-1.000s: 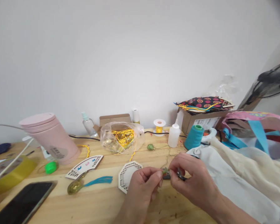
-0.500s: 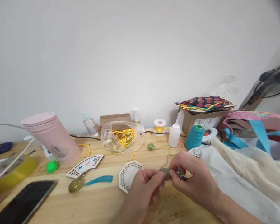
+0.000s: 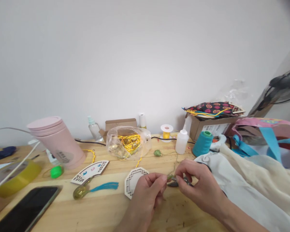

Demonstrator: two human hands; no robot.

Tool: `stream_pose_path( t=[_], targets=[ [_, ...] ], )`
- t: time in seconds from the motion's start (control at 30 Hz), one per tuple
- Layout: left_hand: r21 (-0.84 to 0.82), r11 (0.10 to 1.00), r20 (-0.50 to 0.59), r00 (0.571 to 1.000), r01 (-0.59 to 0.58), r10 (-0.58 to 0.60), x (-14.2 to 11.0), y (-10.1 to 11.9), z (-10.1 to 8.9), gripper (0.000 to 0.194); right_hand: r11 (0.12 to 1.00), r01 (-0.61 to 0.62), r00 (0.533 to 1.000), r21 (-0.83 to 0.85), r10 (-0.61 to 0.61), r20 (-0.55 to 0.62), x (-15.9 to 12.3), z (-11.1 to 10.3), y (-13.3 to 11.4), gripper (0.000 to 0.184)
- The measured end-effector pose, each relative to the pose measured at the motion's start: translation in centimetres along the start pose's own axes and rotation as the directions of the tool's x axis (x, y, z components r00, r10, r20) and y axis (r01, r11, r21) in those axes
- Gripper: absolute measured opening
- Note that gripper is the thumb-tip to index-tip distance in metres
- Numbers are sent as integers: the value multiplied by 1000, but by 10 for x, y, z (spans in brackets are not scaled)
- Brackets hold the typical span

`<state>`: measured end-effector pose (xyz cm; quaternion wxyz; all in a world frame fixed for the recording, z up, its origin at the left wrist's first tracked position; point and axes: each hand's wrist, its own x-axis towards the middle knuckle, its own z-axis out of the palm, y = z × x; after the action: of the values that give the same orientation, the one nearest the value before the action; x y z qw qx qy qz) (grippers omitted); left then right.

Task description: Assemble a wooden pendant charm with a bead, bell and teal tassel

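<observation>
My left hand and my right hand meet low at the middle of the wooden table. Fingers of my left hand pinch a small green knotted piece, partly hidden by them. My right hand grips a small dark metal tool, probably small scissors, though its shape is partly covered. A thin thread runs up from there to a green woven bead. Just left of my left hand lies an octagonal wooden lattice frame, with a yellow cord rising toward a clear plastic bag.
Behind my hands stand a white glue bottle and a teal thread cone. Pale cloth lies to the right. On the left are a wooden fan-shaped piece, a blue tassel, a phone and a pink tumbler.
The dark tool and green piece sit slightly lower between my fingers. The whole scene has drifted a little right in the view.
</observation>
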<state>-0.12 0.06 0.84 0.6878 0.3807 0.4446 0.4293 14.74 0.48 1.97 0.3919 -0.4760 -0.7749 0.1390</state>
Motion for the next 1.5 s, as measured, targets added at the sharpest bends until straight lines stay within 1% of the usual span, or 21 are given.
stream_pose_path(
  t=[0.07, 0.1, 0.17, 0.2, 0.23, 0.3, 0.4, 0.47, 0.57, 0.67, 0.73, 0.8, 0.83, 0.9, 0.97, 1.03, 1.1, 1.17, 1.27, 1.33, 1.5],
  targets=[
    [29, 999, -6, 1000, -19, 19, 0, 1, -1, 28, 999, 23, 1000, 32, -23, -3, 0, -2, 1, 7],
    [41, 999, -6, 1000, -28, 29, 0, 2, -2, 28, 998, 47, 999, 45, -46, -13, 0, -3, 1, 8],
    [58, 998, 3, 999, -36, 36, 0, 3, -2, 26, 992, 107, 994, 63, -106, -18, 0, -3, 2, 20],
    [63, 997, 12, 999, -36, 36, 0, 3, -2, 25, 989, 133, 991, 69, -133, -7, 0, -3, 3, 21],
    [67, 997, 21, 999, -38, 37, 1, 2, -2, 25, 986, 151, 988, 73, -152, 9, 0, -2, 3, 17],
    [78, 996, 42, 998, -40, 36, 1, 2, -2, 27, 983, 163, 986, 80, -166, 24, 1, 0, 5, 10],
    [81, 996, 54, 998, -45, 40, 1, 1, -3, 29, 978, 174, 984, 112, -176, 14, 2, 2, 7, 10],
    [79, 996, 42, 999, -39, 35, 1, 0, -4, 29, 974, 176, 984, 145, -180, 14, 3, 1, 7, 10],
    [97, 994, 18, 999, -46, 44, 2, -2, -5, 28, 966, 130, 989, 223, -144, 46, 3, 1, 6, 11],
    [97, 993, 19, 997, -75, 73, 4, -5, -6, 25, 941, -7, 994, 339, -29, 101, 3, 2, 7, 7],
    [62, 995, 28, 996, -83, 82, 4, -5, -5, 24, 893, -108, 989, 437, 50, 140, 2, 5, 10, 7],
    [10, 997, 34, 997, -71, 70, 4, -5, -4, 25, 837, -165, 982, 522, 92, 164, 3, 8, 13, 11],
    [-13, 998, 30, 998, -58, 58, 3, -4, -3, 26, 818, -174, 981, 548, 96, 167, 3, 9, 15, 12],
    [-34, 999, 28, 999, -31, 32, 3, -3, -2, 25, 808, -169, 982, 565, 92, 162, 3, 10, 16, 12],
    [-23, 999, 27, 999, -22, 22, 3, -3, -3, 25, 825, -158, 984, 543, 85, 156, 4, 9, 15, 12],
    [7, 999, 27, 999, -37, 37, 4, -4, -4, 24, 853, -153, 985, 499, 92, 146, 4, 9, 13, 11],
    [49, 996, 14, 998, -70, 69, 5, -5, -4, 22, 876, -150, 986, 458, 99, 134, 5, 8, 11, 11],
    [90, 991, -1, 995, -102, 103, 5, -4, -4, 21, 877, -160, 985, 453, 111, 134, 4, 8, 10, 13],
    [149, 982, -17, 993, -114, 118, 4, -2, -4, 21, 840, -197, 979, 505, 136, 155, 3, 9, 12, 14],
    [217, 968, -17, 991, -129, 136, 4, 0, -4, 19, 821, -217, 974, 528, 150, 168, 2, 10, 14, 14],
    [385, 883, 4, 957, -269, 290, 3, 0, -6, 15, 826, -221, 973, 519, 148, 180, 2, 10, 15, 17]
  ],
)
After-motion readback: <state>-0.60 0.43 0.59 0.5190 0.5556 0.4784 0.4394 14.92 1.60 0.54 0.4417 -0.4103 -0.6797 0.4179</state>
